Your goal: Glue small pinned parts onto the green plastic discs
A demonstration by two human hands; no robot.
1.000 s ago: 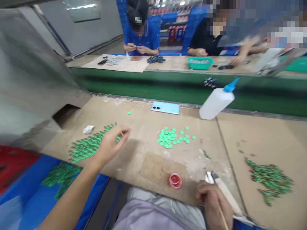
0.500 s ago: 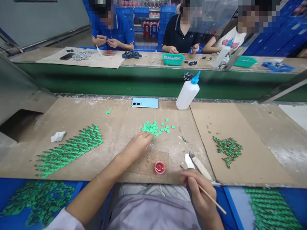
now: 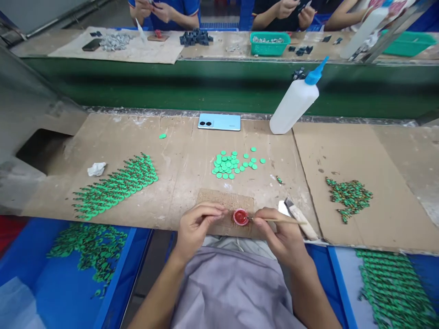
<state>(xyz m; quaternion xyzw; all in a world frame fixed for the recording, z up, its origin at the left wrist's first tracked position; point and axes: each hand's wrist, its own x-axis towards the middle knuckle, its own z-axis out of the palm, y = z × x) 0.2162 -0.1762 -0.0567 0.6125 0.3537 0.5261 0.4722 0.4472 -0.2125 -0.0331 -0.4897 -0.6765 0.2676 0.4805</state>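
My right hand [image 3: 283,235] grips a thin wooden-handled brush [image 3: 277,220], its tip at the rim of a small cup of red liquid [image 3: 241,217]. Left of the cup, my left hand [image 3: 200,226] has thumb and fingers pinched together; whatever is between them is too small or hidden to make out. The cup stands on a small stained cardboard piece [image 3: 222,197]. Just beyond lie loose green discs [image 3: 226,164] in a cluster. At left, slanting rows of green discs with small figures on them [image 3: 116,185] overlap. A pile of small green-and-brown figures [image 3: 351,196] lies at right.
A white bottle with blue nozzle [image 3: 295,107] and a light-blue phone [image 3: 219,122] stand at the table's back. A wooden-handled scraper [image 3: 302,219] lies beside my right hand. Crumpled tissue [image 3: 96,169] is at left. Blue bins [image 3: 116,274] flank my lap. Co-workers' hands [image 3: 161,11] work opposite.
My left hand has come back from the green discs to beside the red cup. My right hand has moved up and left, bringing the brush tip to the cup. The view has tilted downward.
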